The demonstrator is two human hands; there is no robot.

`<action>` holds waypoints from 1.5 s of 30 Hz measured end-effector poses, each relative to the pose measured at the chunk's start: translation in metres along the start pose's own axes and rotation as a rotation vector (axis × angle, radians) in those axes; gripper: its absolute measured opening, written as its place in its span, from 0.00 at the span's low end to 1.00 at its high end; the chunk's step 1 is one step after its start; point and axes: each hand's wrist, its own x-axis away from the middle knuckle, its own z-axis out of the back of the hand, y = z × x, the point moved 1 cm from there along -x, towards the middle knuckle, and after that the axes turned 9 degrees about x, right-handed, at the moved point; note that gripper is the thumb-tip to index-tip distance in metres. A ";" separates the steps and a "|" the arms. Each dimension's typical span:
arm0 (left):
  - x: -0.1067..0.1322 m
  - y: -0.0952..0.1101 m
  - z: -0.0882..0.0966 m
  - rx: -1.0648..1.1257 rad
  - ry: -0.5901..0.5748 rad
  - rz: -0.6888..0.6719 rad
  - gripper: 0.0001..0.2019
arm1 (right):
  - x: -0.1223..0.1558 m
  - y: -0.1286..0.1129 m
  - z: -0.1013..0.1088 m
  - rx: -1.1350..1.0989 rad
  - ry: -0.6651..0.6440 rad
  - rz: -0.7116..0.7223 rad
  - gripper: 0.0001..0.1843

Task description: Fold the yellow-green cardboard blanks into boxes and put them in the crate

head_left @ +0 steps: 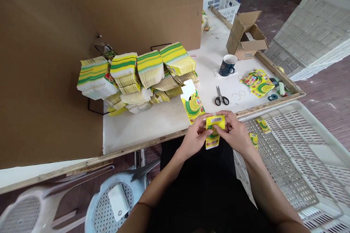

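Left hand [194,134] faces right hand [236,131] across 1 gripped yellow carton [214,139].

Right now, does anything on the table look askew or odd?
Yes: on the left of the table, the lower carton bundles lie crooked and fanned out, edges uneven beneath the neater upper bundles.
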 end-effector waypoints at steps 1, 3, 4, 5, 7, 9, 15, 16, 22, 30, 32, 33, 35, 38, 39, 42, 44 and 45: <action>0.000 -0.001 -0.001 0.007 0.011 0.001 0.26 | 0.000 -0.001 -0.001 0.022 0.002 -0.004 0.20; 0.000 -0.002 -0.002 0.002 0.027 0.005 0.26 | -0.001 -0.002 -0.002 0.056 0.011 -0.011 0.20; 0.000 -0.002 -0.002 -0.007 0.032 0.007 0.27 | -0.001 -0.002 -0.001 0.065 0.020 -0.012 0.19; 0.000 -0.002 -0.002 -0.017 0.039 0.009 0.28 | -0.002 -0.001 -0.001 0.071 0.034 -0.012 0.19; -0.001 -0.001 -0.001 -0.041 0.053 0.014 0.29 | -0.003 0.002 0.001 0.074 0.066 -0.007 0.18; -0.002 0.002 0.000 -0.049 0.074 0.014 0.28 | -0.003 0.006 0.003 0.046 0.092 0.015 0.17; -0.002 0.002 -0.003 -0.062 0.107 -0.029 0.26 | 0.001 0.012 -0.008 -0.289 0.146 0.056 0.13; -0.001 0.002 -0.004 -0.101 0.090 -0.054 0.24 | 0.003 0.012 -0.009 -0.348 0.160 0.041 0.12; -0.008 0.004 0.015 -0.595 0.228 -0.385 0.29 | 0.016 0.022 0.031 0.069 0.740 -0.037 0.13; -0.012 -0.012 0.020 -0.767 0.092 -0.313 0.40 | -0.006 0.035 -0.011 -0.011 0.347 -0.119 0.20; -0.009 -0.010 0.018 -0.712 0.064 -0.308 0.40 | -0.014 0.030 -0.035 -0.128 0.211 -0.146 0.23; -0.008 -0.008 0.018 -0.682 0.056 -0.302 0.40 | -0.018 0.027 -0.044 -0.159 0.178 -0.142 0.24; -0.006 -0.005 0.019 -0.635 0.047 -0.281 0.40 | -0.023 0.019 -0.055 -0.163 0.162 -0.112 0.23; -0.004 -0.003 0.020 -0.573 0.028 -0.244 0.42 | -0.024 0.008 -0.058 -0.127 0.198 -0.071 0.17; -0.004 -0.003 0.019 -0.548 0.019 -0.246 0.41 | -0.024 0.006 -0.058 -0.133 0.214 -0.081 0.15; -0.002 -0.002 0.020 -0.473 0.103 -0.338 0.33 | -0.021 0.007 -0.053 -0.242 0.310 -0.185 0.14; -0.001 0.001 0.023 -0.407 0.263 -0.430 0.27 | -0.020 0.011 -0.044 -0.397 0.462 -0.238 0.15; -0.001 0.003 0.025 -0.357 0.343 -0.457 0.26 | -0.019 0.013 -0.038 -0.487 0.545 -0.246 0.15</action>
